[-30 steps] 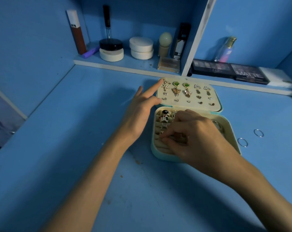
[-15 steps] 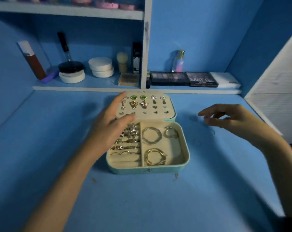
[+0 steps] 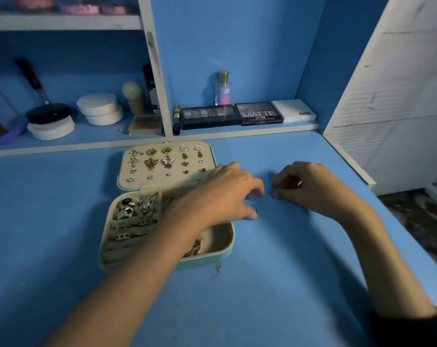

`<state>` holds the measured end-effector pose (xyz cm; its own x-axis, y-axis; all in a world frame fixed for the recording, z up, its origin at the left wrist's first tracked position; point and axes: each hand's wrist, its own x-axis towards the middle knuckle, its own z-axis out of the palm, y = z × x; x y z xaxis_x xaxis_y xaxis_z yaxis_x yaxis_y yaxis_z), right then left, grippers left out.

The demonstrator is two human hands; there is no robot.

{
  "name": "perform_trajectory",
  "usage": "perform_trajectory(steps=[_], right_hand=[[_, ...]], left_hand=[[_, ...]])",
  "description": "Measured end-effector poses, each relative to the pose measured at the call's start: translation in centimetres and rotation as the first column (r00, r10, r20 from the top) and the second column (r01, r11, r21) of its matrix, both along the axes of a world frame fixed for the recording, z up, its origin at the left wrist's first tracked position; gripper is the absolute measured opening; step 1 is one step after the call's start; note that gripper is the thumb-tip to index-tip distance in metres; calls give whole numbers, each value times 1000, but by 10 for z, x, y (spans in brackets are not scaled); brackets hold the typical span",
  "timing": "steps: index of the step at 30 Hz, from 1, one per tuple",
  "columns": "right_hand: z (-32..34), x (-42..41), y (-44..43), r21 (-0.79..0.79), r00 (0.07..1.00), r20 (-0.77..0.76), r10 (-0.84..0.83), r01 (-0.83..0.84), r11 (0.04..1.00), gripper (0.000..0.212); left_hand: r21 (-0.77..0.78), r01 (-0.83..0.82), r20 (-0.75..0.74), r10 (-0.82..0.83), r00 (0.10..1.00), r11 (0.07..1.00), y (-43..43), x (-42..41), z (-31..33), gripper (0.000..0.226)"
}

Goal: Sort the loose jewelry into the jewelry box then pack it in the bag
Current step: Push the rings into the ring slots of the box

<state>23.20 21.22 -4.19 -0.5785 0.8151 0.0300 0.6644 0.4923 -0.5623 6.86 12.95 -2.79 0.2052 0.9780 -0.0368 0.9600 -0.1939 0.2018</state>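
Open jewelry box [image 3: 106, 231] sits left on the tabletop [image 3: 262, 291]. Just right, the left hand [image 3: 227, 194] curls over a thin ring [image 3: 254, 208]; the right hand [image 3: 312, 189] curls likewise. I cannot tell whether either grips. A weak pinch could send the ring skittering away.

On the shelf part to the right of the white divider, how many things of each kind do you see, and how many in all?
perfume bottle: 1
eyeshadow palettes: 2
white box: 1
dark tube: 1
Total: 5
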Motion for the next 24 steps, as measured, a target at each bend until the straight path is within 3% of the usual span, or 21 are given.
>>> perform_trajectory(steps=[6,10,17,24], right_hand=[[1,-2,-2,-67,1000,-4,-10,10,998,16],[-2,-3,-2,-73,999,-30,-33,31,997,16],[0,-3,-2,-95,998,-13,-58,56,994,12],[-1,-4,-3,-101,998,-30,-60,56,993,12]], left_hand=[[-140,-64,185,90,979,988,4,1,4,30],[-196,-74,231,119,966,978,7,0,4,30],[-161,-86,345,138,928,983,9,1,-1,25],[-77,-236,500,242,832,969,20,4,-5,20]])
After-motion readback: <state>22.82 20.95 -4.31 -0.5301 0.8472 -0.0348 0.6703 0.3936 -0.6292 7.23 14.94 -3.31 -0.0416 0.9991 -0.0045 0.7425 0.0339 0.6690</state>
